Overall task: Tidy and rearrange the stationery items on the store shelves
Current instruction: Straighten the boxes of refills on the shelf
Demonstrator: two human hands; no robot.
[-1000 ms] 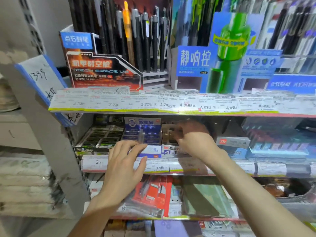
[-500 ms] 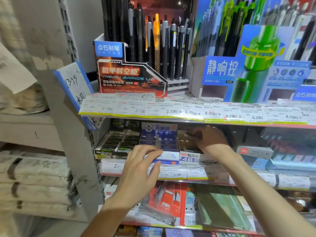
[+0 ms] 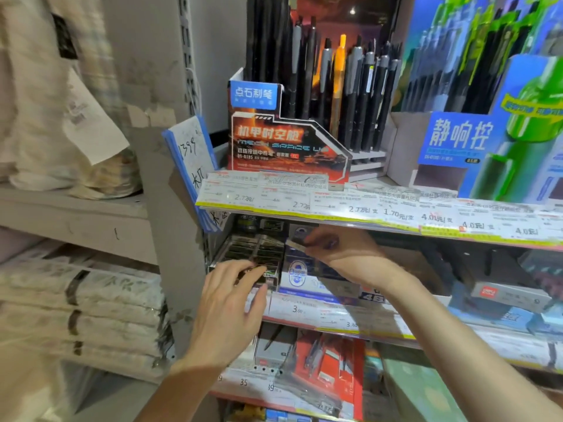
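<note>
The top shelf [image 3: 380, 219] carries, at about 11 o'clock, an orange and black pen display box [image 3: 283, 147] packed with upright dark pens and one orange pen; just beside it toward 1 o'clock stands a blue and green pen display box [image 3: 457, 141]. Price labels [image 3: 396, 208] run along that shelf's front edge. On the middle shelf [image 3: 335, 318], near the centre, a dark eraser tray [image 3: 253, 254] lies just beside a blue and white eraser box [image 3: 300, 277]; toward 3 o'clock sits a grey box [image 3: 511, 295]. The bottom shelf [image 3: 274, 397], toward 6 o'clock, holds a red packet [image 3: 332, 360] and a green pack [image 3: 420, 388].
</note>
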